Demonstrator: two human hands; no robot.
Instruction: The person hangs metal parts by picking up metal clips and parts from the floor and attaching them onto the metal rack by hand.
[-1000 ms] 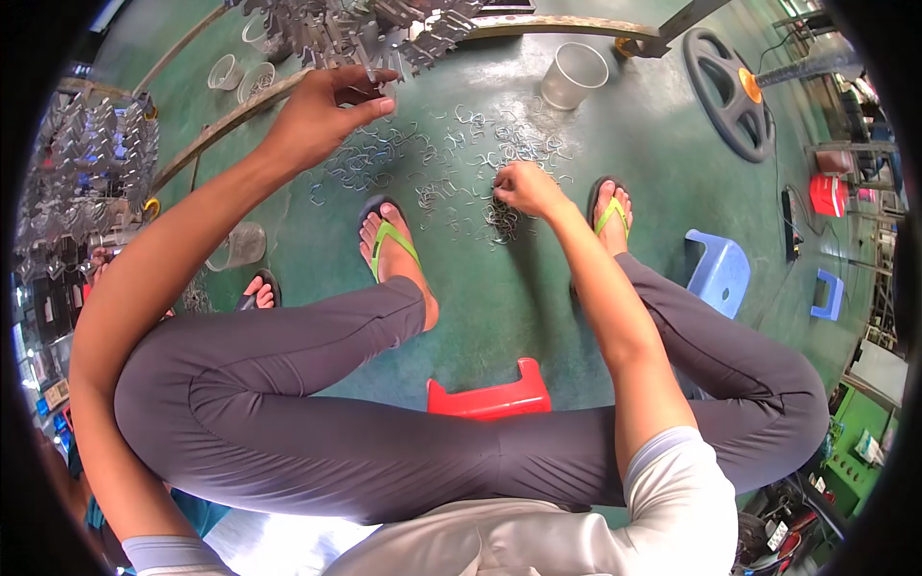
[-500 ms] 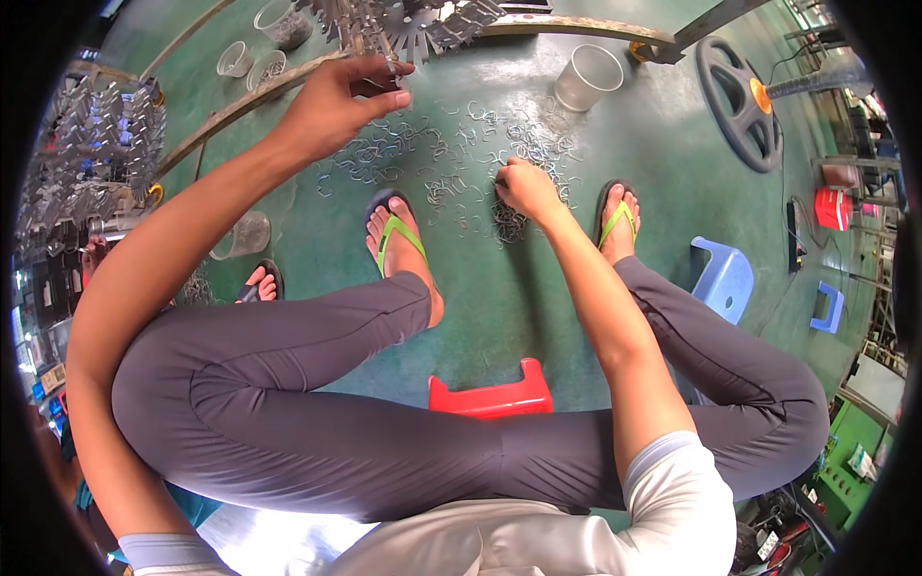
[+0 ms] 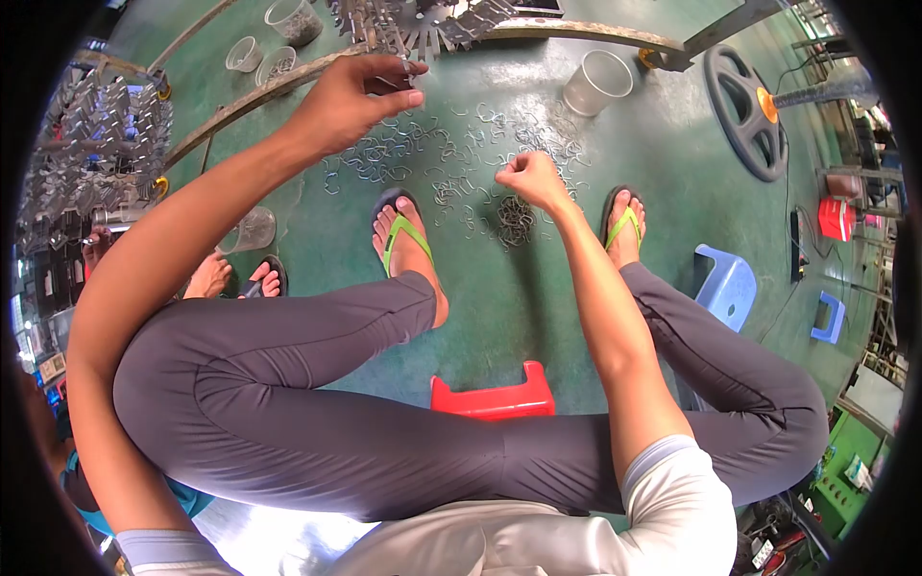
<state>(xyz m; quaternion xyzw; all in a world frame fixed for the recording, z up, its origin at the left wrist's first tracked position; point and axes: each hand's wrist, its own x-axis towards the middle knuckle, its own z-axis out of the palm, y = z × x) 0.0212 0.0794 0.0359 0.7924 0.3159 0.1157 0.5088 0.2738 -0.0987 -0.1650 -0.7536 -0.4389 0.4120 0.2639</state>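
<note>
My left hand point(image 3: 370, 101) is raised beside the hanging cluster of shiny metal plates point(image 3: 379, 24). Its fingers curl toward the thumb, and a small bit of metal shows at the fingertips, too small to name. Over the floor, my right hand point(image 3: 534, 180) has thumb and forefinger pinched together; anything between them is hidden. Beneath and around it lie many loose bent wire hooks point(image 3: 384, 154), spread on the green floor. A darker, tangled heap of wire hooks point(image 3: 516, 221) sits just below my right hand, between my feet.
A clear plastic tub point(image 3: 597, 84) stands beyond the hooks. Tubs with small parts point(image 3: 294, 23) stand behind a metal bar point(image 3: 259, 94). More plates hang at left point(image 3: 106, 134). A black wheel-shaped base point(image 3: 744, 110), red stool point(image 3: 493, 394) and blue stool point(image 3: 727, 288) are around. Another person's foot point(image 3: 264, 278) shows at left.
My right hand has lifted slightly away from the heap of hooks, uncovering more of it. My left hand stays by the hanging plates. Another person's hand has appeared at left.
</note>
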